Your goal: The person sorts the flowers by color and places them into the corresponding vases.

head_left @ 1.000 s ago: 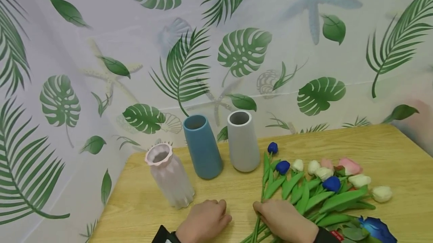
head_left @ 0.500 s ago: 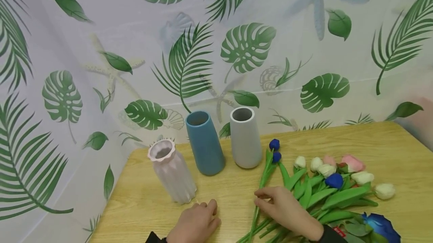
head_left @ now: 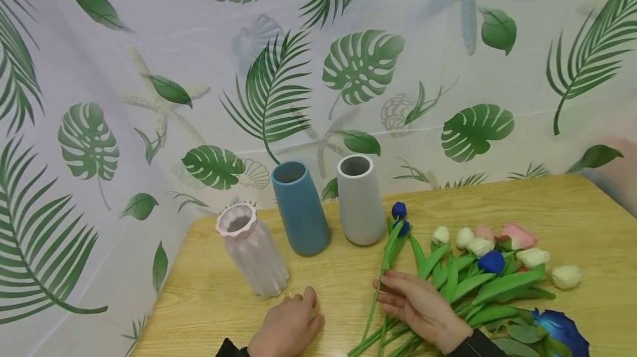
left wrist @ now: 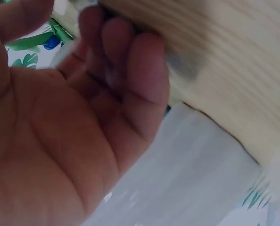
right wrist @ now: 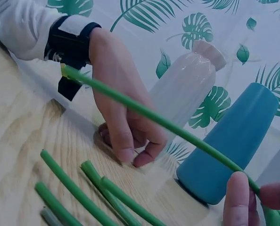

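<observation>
In the head view my right hand pinches the green stem of a blue tulip, palm partly turned up. From the right wrist, the stem slants up off the table, its cut end free, fingertips at its other part. Two blue tulip heads lie close together beyond the hand; which one belongs to the held stem I cannot tell. My left hand rests on the table with loosely curled fingers and holds nothing. Just beyond it stands the pink fluted vase.
A blue vase and a white vase stand upright at the back. A pile of flowers lies right: white tulips, a pink flower and a large blue flower. A patterned curtain hangs behind the table.
My right hand has turned palm upward, and the pinched stem has come away from the other stems. The blue tulip heads have drawn together. My left hand has shifted slightly left.
</observation>
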Demonstrator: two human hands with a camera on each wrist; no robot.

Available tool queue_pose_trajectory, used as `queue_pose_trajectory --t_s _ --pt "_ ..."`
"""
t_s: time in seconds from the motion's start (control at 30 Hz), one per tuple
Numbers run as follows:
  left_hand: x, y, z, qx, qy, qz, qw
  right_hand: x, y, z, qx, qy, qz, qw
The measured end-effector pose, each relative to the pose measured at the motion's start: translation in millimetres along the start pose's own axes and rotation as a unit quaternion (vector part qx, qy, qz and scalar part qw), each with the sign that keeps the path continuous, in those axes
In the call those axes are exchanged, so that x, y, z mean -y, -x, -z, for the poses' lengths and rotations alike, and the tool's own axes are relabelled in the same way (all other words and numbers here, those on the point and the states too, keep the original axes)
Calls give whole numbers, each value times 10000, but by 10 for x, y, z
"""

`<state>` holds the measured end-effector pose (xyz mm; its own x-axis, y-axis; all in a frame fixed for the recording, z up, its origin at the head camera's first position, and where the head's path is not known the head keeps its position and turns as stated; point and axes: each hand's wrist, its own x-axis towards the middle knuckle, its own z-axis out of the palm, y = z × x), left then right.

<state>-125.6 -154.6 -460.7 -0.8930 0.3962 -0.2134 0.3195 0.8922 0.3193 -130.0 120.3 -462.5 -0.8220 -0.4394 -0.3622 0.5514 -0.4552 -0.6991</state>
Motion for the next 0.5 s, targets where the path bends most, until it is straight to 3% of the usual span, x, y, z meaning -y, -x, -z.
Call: queue_pose_trajectory --t_s 0.1,0.2,0.3,0.4,0.5 --pt "-62 -72 -36 -744 170 221 9968 -2 1 6 239 -23 -92 9997" --pt "-140 -177 -53 -1814 586 470 9805 7 -3 1 413 -43 -160 9990" --pt "-216 -277 0 -2568 1630 675 9502 16 -5 -15 515 -172 -210 9983" --pt "-276 -351 82 -2834 2816 857 9127 10 -8 -31 502 -319 -204 9980" --pt "-326 -437 130 -2985 3478 1096 8820 -9 -16 -30 463 -419 -170 9979"
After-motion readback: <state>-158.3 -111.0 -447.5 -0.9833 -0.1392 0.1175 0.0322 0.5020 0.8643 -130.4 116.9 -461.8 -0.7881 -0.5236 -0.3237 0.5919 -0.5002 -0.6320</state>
